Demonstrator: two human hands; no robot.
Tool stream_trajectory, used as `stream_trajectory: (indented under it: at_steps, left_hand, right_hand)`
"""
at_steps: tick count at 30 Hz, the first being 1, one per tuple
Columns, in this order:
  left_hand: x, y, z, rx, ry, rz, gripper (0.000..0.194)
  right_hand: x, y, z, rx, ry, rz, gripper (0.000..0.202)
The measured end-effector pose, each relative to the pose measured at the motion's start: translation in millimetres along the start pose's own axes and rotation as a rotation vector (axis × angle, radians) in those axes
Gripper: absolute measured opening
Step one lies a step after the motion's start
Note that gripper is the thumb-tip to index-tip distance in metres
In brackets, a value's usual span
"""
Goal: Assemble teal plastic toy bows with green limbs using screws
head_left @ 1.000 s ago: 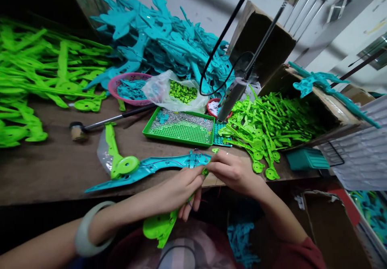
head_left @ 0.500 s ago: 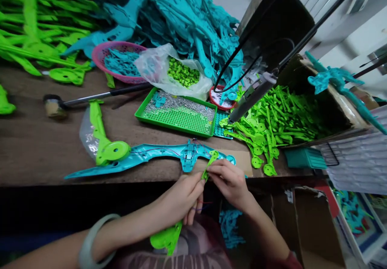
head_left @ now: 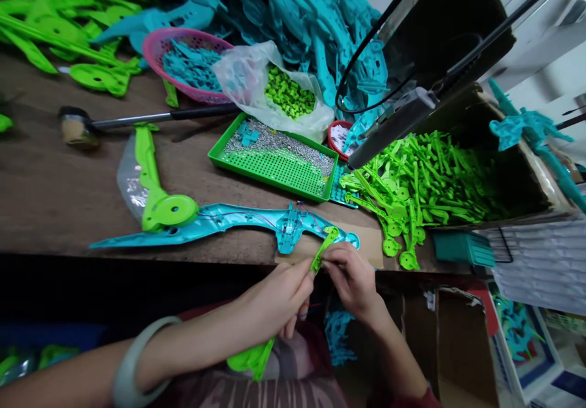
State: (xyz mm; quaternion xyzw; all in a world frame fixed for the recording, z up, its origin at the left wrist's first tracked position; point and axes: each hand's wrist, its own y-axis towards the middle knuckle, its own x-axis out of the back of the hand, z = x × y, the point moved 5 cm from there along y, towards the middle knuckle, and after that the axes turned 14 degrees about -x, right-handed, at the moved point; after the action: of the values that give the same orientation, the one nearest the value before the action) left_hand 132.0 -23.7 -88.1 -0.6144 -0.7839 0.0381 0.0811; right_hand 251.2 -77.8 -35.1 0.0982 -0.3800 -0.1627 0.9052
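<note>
My left hand (head_left: 286, 298) is closed around a long green plastic arm (head_left: 324, 249), whose narrow end sticks up past my fingers and whose wide end hangs below my wrist. At the upper part of that piece, my right hand (head_left: 354, 280) is pinched, its fingertips touching the edge; what lies between them is hidden. Thin red and blue wires (head_left: 315, 305) show by my left fingers. Just beyond my hands, a blue bow-shaped plastic body (head_left: 238, 215) lies on the table, with a green arm (head_left: 171, 211) attached at its left and wires along it.
Behind are a green perforated tray (head_left: 270, 180) of small metal pieces, a pink basket (head_left: 153, 54) and a plastic bag (head_left: 242, 69) of green bits. A mallet (head_left: 77, 128) lies left. An electric screwdriver (head_left: 394, 128) hangs near a carton (head_left: 533, 176) of green arms.
The view has shifted slightly. Both hands stay together at the green arm's upper part, with my right fingertips slightly moved along its edge.
</note>
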Motion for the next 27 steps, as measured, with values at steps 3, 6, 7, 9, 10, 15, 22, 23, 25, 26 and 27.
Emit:
stream_trajectory:
  at_steps: [3, 6, 7, 9, 10, 15, 22, 23, 25, 26, 27]
  left_hand:
    - [-0.1, -2.2, -0.6, 0.041, -0.065, 0.027, 0.031]
    - [-1.8, -4.6, -1.2, 0.075, -0.154, 0.037, 0.032]
    - [-2.4, -5.2, -1.7, 0.078, -0.181, 0.039, 0.031]
    - [-3.4, -5.9, -3.3, 0.077, -0.229, 0.049, 0.029]
    - [-3.9, -6.1, -4.0, 0.078, -0.245, 0.057, 0.028]
    - [-5.1, -6.8, -7.3, 0.077, -0.211, 0.042, 0.028]
    - [-12.4, -13.5, -0.2, 0.019, -0.144, -0.037, 0.028]
    - [-15.0, -15.3, 5.8, 0.015, -0.155, -0.052, 0.029]
    - [-20.9, -18.5, 19.9, 0.007, -0.193, -0.088, 0.029]
    - [-24.2, -19.9, 26.8, -0.004, -0.219, -0.106, 0.028]
    - [-27.1, -21.0, 32.6, -0.022, -0.245, -0.125, 0.027]
  right_hand:
    - [-1.3, -1.2, -4.5, 0.087, -0.011, 0.001, 0.019]
    - [-2.6, -3.0, -6.8, 0.202, -0.077, -0.042, 0.023]
    - [-3.1, -3.5, -6.8, 0.231, -0.104, -0.056, 0.024]
    - [-4.4, -4.3, -5.1, 0.27, -0.152, -0.058, 0.025]
    - [-4.9, -4.7, -3.1, 0.291, -0.169, -0.049, 0.027]
    - [-1.0, -3.0, 6.9, 0.26, -0.174, 0.039, 0.03]
    - [10.7, -2.7, 13.9, 0.115, -0.107, 0.227, 0.029]
    - [11.2, -3.3, 15.2, 0.107, -0.128, 0.228, 0.028]
    - [10.7, -4.3, 17.9, 0.092, -0.193, 0.225, 0.024]
    - [10.2, -4.8, 19.5, 0.093, -0.228, 0.222, 0.023]
    - [9.6, -5.2, 20.8, 0.096, -0.261, 0.226, 0.022]
